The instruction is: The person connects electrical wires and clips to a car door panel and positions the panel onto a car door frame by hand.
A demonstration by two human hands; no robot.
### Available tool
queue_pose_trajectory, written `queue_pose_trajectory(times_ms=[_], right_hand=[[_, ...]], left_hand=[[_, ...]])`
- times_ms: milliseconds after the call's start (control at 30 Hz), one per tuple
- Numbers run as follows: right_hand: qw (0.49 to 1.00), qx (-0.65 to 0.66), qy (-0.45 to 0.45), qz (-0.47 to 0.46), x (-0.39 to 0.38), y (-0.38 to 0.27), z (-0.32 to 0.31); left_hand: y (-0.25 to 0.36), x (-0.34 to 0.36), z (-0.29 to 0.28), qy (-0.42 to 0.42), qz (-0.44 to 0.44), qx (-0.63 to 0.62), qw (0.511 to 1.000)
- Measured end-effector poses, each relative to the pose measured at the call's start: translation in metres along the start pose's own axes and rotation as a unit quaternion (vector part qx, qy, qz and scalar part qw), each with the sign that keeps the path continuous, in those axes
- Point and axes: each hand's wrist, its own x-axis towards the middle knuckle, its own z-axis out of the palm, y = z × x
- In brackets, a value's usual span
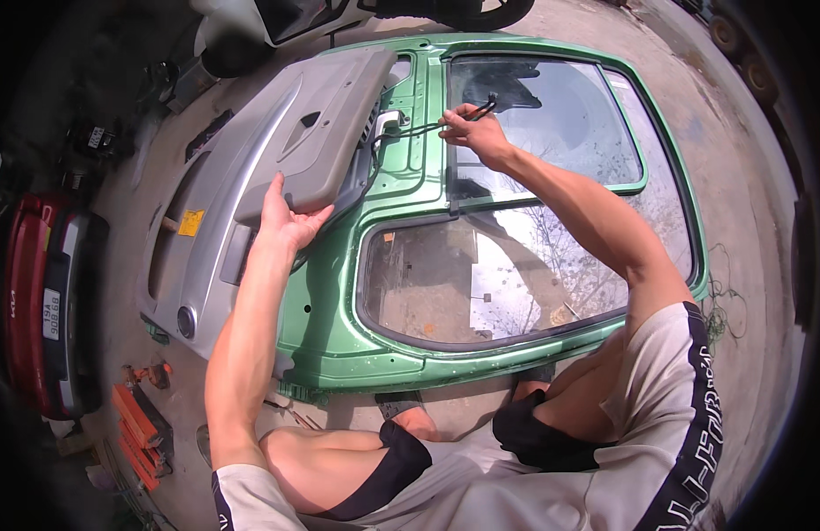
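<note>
Your left hand [291,225], fingers apart, touches near edge of grey panel [326,155] over green door [334,365]; your right hand [472,133] clamps fingers on black cable [419,132].

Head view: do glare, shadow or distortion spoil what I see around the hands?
Head view: pale glare and branch reflections veil part of the window glass; shadow darkens the green door beside the grey panel; door edges bow, corners go black; left hand and right hand read clearly.
</note>
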Motion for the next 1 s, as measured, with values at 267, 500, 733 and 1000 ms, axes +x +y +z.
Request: queue_pose_trajectory(times_ms=[267, 500, 733, 1000], right_hand=[[0.952, -0.097, -0.259, 0.128, -0.027, -0.017, 0.006], [0.928, -0.138, -0.342, 0.063, -0.017, -0.04, 0.024], [0.756, -0.404, -0.489, 0.165, -0.042, -0.025, 0.038], [0.927, -0.08, -0.232, 0.284, 0.007, 0.006, -0.083]], left_hand=[[-0.028, 0.031, -0.029, 0.053, 0.005, 0.057, 0.997], [-0.033, 0.044, -0.045, 0.035, 0.054, 0.101, 0.993], [-0.031, 0.06, -0.051, 0.065, 0.06, 0.071, 0.994], [-0.057, 0.05, -0.051, 0.051, 0.085, 0.194, 0.976]])
